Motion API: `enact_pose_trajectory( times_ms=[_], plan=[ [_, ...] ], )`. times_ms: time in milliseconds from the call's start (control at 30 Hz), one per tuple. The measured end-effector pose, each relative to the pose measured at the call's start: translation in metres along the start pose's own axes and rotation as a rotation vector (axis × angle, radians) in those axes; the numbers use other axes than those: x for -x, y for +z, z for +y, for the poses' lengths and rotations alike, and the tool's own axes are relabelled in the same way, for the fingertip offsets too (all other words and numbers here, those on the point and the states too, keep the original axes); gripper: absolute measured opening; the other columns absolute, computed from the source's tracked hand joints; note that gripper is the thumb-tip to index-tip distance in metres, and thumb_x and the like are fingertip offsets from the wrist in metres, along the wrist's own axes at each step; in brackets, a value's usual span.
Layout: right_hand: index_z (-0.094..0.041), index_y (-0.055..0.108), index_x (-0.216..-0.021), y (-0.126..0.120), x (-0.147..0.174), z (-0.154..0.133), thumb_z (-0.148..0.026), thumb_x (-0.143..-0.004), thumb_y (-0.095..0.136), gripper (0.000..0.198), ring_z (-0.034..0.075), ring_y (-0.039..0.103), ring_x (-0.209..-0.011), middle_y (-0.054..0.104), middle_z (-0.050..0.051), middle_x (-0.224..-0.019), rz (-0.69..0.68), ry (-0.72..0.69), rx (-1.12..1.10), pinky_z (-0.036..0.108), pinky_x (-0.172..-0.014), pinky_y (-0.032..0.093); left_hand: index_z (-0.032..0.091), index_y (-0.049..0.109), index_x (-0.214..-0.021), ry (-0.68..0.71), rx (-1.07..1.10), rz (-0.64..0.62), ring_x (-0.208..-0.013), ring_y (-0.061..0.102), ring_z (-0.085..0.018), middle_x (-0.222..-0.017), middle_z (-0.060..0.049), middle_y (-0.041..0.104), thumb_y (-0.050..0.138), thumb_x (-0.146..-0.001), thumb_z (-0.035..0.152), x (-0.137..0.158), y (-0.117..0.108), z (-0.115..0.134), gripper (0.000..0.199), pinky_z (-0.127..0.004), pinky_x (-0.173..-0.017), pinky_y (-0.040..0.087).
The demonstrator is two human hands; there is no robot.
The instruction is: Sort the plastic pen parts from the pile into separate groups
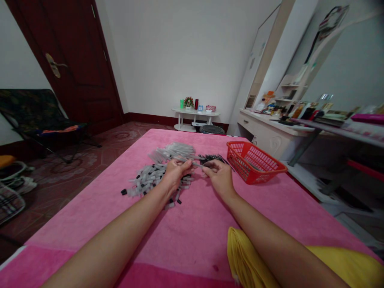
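My left hand (177, 172) is closed around a slim, clear-grey pen barrel (196, 164), which points to the right. The fingers of my right hand (220, 176) pinch at its right end; whether they also hold a thin refill is too small to tell. Behind my left hand lies a pile of clear pen barrels (177, 149). A heap of translucent caps with black ends (147, 178) spreads beside and under that hand. Just beyond my right hand is a bunch of thin black pieces (211, 158), which look like pen refills.
A red plastic basket (255, 176) stands right of my right hand, with some thin pieces inside. All this rests on a pink cloth-covered table (192, 240). Yellow fabric (249, 256) lies under my right forearm. A folding chair (36, 108) stands left, a dresser (270, 134) right.
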State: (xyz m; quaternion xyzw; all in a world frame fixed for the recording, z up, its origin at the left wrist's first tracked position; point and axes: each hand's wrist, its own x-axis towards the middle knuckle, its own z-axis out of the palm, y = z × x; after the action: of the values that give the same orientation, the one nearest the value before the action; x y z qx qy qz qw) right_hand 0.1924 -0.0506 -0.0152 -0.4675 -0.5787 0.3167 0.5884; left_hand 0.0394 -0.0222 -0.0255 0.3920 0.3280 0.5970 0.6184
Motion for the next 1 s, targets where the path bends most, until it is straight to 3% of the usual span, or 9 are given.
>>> enact_pose_trajectory(
  times_ms=[200, 467, 567, 633, 733, 900, 1000],
  plan=[
    [-0.014, 0.061, -0.065, -0.003, -0.005, -0.004, -0.024, -0.059, 0.070, 0.014, 0.010, 0.052, -0.042, 0.061, 0.000, -0.053, -0.074, 0.174, -0.184, 0.021, -0.042, 0.042, 0.016, 0.052, -0.070, 0.092, -0.010, -0.063, -0.067, 0.067, -0.017, -0.076, -0.003, 0.071, 0.084, -0.052, 0.031, 0.002, -0.001, -0.002, 0.040, -0.027, -0.064, 0.056],
    [-0.011, 0.060, -0.059, -0.017, -0.013, -0.011, -0.014, -0.057, 0.071, 0.011, 0.006, 0.045, -0.039, 0.058, 0.001, -0.052, -0.275, 0.626, -0.403, 0.018, -0.039, 0.042, 0.015, 0.050, -0.073, 0.175, -0.105, -0.161, -0.066, 0.068, -0.018, -0.079, -0.006, 0.072, 0.081, -0.057, 0.031, 0.007, -0.001, 0.004, 0.039, -0.029, -0.063, 0.056],
    [-0.012, 0.059, -0.060, -0.018, -0.013, -0.008, -0.013, -0.058, 0.070, 0.012, 0.005, 0.045, -0.040, 0.058, 0.001, -0.053, -0.300, 0.667, -0.418, 0.018, -0.041, 0.043, 0.015, 0.051, -0.071, 0.190, -0.144, -0.165, -0.068, 0.068, -0.019, -0.079, -0.007, 0.072, 0.081, -0.057, 0.033, 0.007, -0.001, 0.006, 0.038, -0.029, -0.063, 0.056],
    [-0.013, 0.059, -0.062, -0.015, -0.012, -0.005, -0.018, -0.058, 0.072, 0.015, 0.007, 0.048, -0.042, 0.059, 0.001, -0.055, -0.277, 0.571, -0.367, 0.020, -0.043, 0.044, 0.015, 0.051, -0.071, 0.181, -0.142, -0.150, -0.067, 0.068, -0.019, -0.078, -0.007, 0.072, 0.081, -0.056, 0.034, 0.005, -0.002, 0.007, 0.038, -0.030, -0.062, 0.056],
    [-0.015, 0.059, -0.065, -0.007, -0.009, -0.002, -0.025, -0.059, 0.072, 0.018, 0.011, 0.053, -0.046, 0.060, 0.000, -0.056, -0.184, 0.282, -0.204, 0.023, -0.046, 0.045, 0.015, 0.051, -0.072, 0.161, -0.123, -0.108, -0.066, 0.067, -0.019, -0.077, -0.006, 0.071, 0.082, -0.055, 0.034, 0.002, -0.004, 0.006, 0.040, -0.030, -0.064, 0.056],
    [-0.016, 0.065, -0.071, -0.004, -0.005, 0.001, -0.021, -0.068, 0.064, 0.006, 0.015, 0.058, -0.058, 0.064, 0.002, -0.065, -0.069, -0.126, 0.115, 0.026, -0.054, 0.047, 0.013, 0.056, -0.073, 0.111, -0.080, -0.029, -0.064, 0.066, -0.016, -0.072, -0.003, 0.069, 0.083, -0.051, 0.035, -0.001, -0.004, 0.003, 0.041, -0.028, -0.066, 0.056],
    [-0.017, 0.068, -0.071, -0.007, -0.004, 0.002, -0.020, -0.071, 0.061, 0.007, 0.015, 0.059, -0.062, 0.065, 0.002, -0.067, -0.047, -0.282, 0.222, 0.026, -0.059, 0.047, 0.013, 0.057, -0.074, 0.073, -0.037, -0.012, -0.065, 0.066, -0.015, -0.073, -0.003, 0.069, 0.083, -0.051, 0.034, -0.001, -0.001, 0.001, 0.041, -0.028, -0.067, 0.056]
  ],
)
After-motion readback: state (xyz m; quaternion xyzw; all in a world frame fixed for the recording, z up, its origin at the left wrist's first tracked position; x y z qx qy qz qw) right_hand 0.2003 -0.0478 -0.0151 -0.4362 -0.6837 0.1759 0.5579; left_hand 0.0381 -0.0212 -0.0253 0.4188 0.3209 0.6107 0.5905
